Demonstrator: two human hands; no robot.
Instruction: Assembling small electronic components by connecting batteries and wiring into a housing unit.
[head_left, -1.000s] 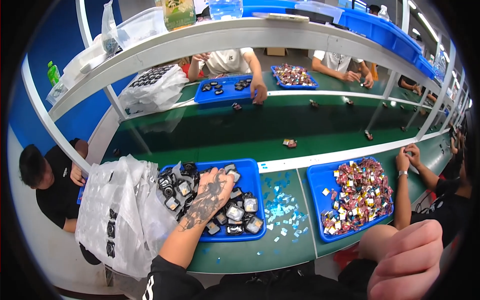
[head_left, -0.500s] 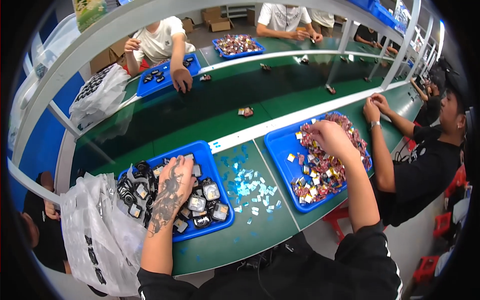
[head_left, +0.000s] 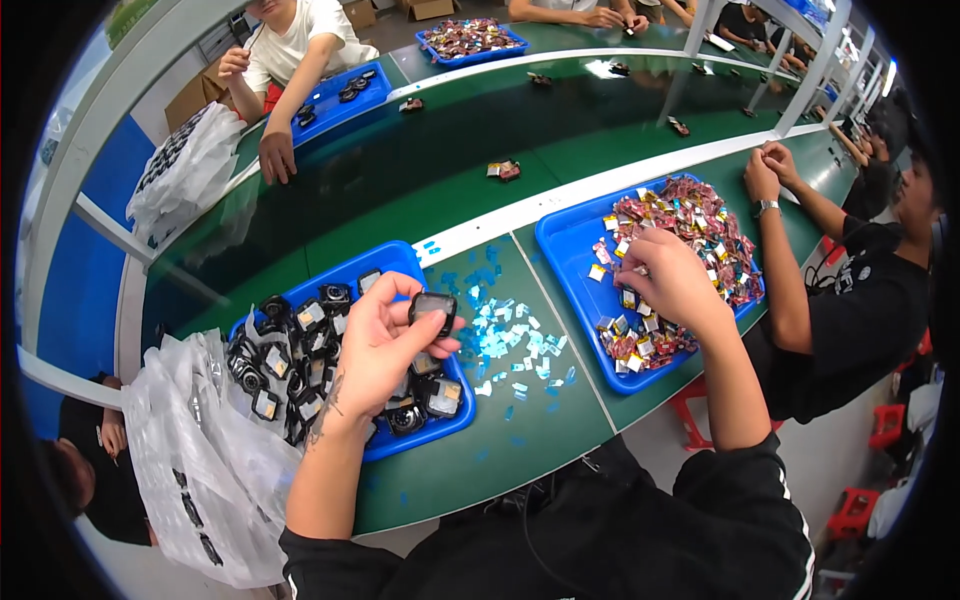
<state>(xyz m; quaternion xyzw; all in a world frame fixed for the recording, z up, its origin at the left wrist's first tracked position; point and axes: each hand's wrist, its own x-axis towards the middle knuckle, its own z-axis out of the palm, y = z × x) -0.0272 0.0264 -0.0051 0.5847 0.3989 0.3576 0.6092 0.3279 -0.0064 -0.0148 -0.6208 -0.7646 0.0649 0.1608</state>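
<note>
My left hand (head_left: 385, 335) pinches a black watch case (head_left: 433, 313) between thumb and fingers, its grey square face turned up. It holds the case above the right side of a blue tray (head_left: 462, 410) heaped with similar black cases (head_left: 308, 318). My right hand (head_left: 665, 275) is over a second blue tray (head_left: 565, 270), thumb and fingers closed together at the pile of small red-and-yellow electronic parts (head_left: 690, 215). Whatever the right fingertips grip is hidden or too small to name.
Blue-white film scraps (head_left: 505, 335) lie between the trays. White plastic bags (head_left: 200, 450) hang at the left. Beyond a white rail (head_left: 600, 195), a green belt (head_left: 400, 190) carries parts (head_left: 503, 171). Co-workers sit across and at the right; one's hand (head_left: 277, 155) reaches onto the belt.
My left hand has risen out of the case pile and turned over, now with a watch case in it. My right hand stays at the parts pile. The co-worker's hand opposite moved left.
</note>
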